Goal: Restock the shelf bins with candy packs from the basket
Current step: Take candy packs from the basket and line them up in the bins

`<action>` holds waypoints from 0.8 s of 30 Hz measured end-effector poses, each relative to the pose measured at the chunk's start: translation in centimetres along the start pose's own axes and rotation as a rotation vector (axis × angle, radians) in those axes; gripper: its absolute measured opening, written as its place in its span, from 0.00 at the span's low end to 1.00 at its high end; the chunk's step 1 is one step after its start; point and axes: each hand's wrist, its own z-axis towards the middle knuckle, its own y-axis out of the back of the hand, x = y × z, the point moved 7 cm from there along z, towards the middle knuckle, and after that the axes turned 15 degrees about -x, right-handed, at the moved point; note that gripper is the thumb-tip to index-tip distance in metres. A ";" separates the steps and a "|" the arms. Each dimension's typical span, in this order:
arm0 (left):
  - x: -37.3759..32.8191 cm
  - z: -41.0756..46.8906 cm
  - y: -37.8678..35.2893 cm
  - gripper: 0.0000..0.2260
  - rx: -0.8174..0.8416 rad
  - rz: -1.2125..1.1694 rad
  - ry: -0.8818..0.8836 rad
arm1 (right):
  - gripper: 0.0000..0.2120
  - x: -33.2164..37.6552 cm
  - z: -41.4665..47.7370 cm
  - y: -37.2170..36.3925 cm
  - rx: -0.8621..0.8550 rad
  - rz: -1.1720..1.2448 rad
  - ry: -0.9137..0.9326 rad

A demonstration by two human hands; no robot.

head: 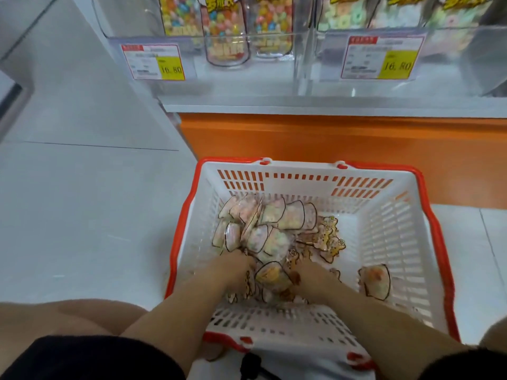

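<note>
- The basket sits on the floor, before the shelf bins.
- Candy packs lie heaped in its left half; a lone pack lies to the right.
- The left hand and right hand reach into the heap's near edge.

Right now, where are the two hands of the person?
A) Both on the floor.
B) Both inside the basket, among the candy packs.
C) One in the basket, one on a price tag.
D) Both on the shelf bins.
B: the left hand and the right hand both reach down into the basket, among the candy packs, well below the shelf bins.
</note>
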 end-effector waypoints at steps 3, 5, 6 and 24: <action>0.1 0.1 0.6 0.28 -0.036 -0.048 0.045 | 0.12 -0.7 0.0 1.1 0.003 -0.010 0.024; -0.3 0.3 2.6 0.28 -0.098 -0.172 0.058 | 0.11 -0.4 0.0 3.7 -0.003 0.052 0.066; -0.8 0.4 4.0 0.28 -0.127 -0.260 0.046 | 0.12 -0.1 0.1 5.2 -0.010 0.075 0.086; -9.8 -1.3 14.5 0.15 -0.468 -0.116 -0.275 | 0.05 4.2 -5.9 21.4 -0.235 0.181 0.219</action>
